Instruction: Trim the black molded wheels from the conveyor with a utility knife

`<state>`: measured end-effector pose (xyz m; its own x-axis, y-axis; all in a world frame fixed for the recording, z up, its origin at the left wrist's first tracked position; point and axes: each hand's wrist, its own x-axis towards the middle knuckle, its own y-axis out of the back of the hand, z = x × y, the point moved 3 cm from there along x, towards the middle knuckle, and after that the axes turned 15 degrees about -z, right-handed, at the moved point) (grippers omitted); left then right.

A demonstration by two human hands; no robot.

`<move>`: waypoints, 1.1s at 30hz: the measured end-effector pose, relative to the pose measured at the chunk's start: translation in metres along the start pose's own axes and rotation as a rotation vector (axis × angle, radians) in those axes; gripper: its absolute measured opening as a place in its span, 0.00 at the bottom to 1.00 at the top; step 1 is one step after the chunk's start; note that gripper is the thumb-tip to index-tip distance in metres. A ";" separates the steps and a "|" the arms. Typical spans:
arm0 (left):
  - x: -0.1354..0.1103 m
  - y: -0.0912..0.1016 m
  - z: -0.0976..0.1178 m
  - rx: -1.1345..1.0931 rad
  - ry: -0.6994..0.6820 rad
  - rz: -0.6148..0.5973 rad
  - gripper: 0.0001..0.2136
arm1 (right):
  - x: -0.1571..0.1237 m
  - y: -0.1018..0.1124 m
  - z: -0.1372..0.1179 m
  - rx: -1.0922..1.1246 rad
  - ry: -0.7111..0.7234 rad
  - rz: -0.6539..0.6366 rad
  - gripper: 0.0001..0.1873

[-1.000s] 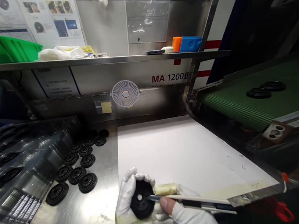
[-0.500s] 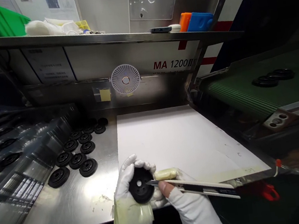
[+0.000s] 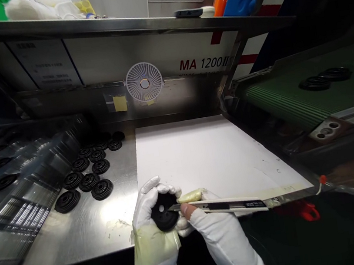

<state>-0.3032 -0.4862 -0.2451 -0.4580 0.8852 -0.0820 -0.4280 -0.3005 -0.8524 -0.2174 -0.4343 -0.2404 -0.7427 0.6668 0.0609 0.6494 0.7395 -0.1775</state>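
Note:
My left hand, in a white glove wrapped with yellowish tape, is closed round a black round rubber disc with small holes, held over the front edge of the steel bench. My right hand, also gloved, grips a long utility knife whose blade tip rests against the disc's face. The forefinger of that hand is taped.
Two rows of several black discs lie on the steel bench to the left, beside clear plastic trays holding more. A white board lies ahead. A green conveyor at right carries two discs. A small fan sits under the shelf.
The view has tilted down. Both hands have stayed together on the disc, and the knife has levelled from a downward slant to nearly horizontal.

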 end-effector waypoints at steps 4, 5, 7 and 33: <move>0.001 0.000 0.000 -0.003 0.002 0.007 0.10 | 0.000 -0.001 0.002 -0.023 0.004 0.004 0.06; 0.002 0.001 0.000 -0.007 0.006 0.010 0.10 | 0.001 -0.001 0.001 -0.040 0.017 0.008 0.06; 0.002 0.000 0.000 -0.013 0.010 0.011 0.09 | 0.001 -0.001 0.002 -0.048 0.015 0.023 0.06; 0.001 -0.002 0.001 -0.008 0.021 0.034 0.08 | 0.003 0.000 0.004 -0.090 -0.025 -0.070 0.08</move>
<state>-0.3035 -0.4846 -0.2431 -0.4559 0.8816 -0.1222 -0.4063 -0.3283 -0.8527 -0.2204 -0.4321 -0.2444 -0.7902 0.6112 0.0451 0.6066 0.7904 -0.0849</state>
